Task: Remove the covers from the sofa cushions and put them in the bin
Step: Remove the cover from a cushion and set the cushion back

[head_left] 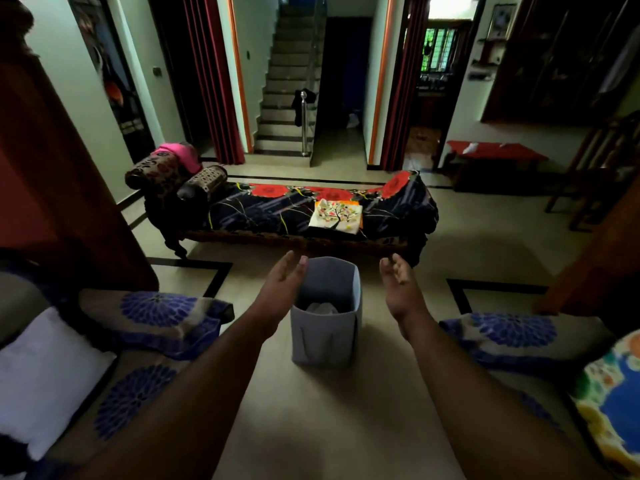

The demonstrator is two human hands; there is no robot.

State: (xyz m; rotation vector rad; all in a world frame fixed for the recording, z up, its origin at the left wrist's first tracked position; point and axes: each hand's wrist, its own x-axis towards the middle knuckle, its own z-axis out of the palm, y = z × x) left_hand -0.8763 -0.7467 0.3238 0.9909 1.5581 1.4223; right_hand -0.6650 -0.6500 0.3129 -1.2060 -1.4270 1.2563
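Note:
A grey fabric bin (325, 337) stands on the floor right in front of me, with pale crumpled cloth (322, 308) lying inside it. My left hand (282, 282) hovers at the bin's left rim, palm inward, fingers straight and empty. My right hand (400, 284) is held out to the bin's right, fingers relaxed, holding nothing. A bare white cushion (45, 375) lies on the sofa at the lower left. A cushion with a colourful blue and yellow cover (613, 403) sits at the lower right edge. Another cushion with a tree pattern (336, 216) rests on the daybed ahead.
The daybed (301, 216) with a dark floral throw stretches across the room beyond the bin. Sofa seats with blue flower covers (156, 317) flank me left and right. A red bench (495, 154) stands at the back right, and stairs (287, 91) rise behind.

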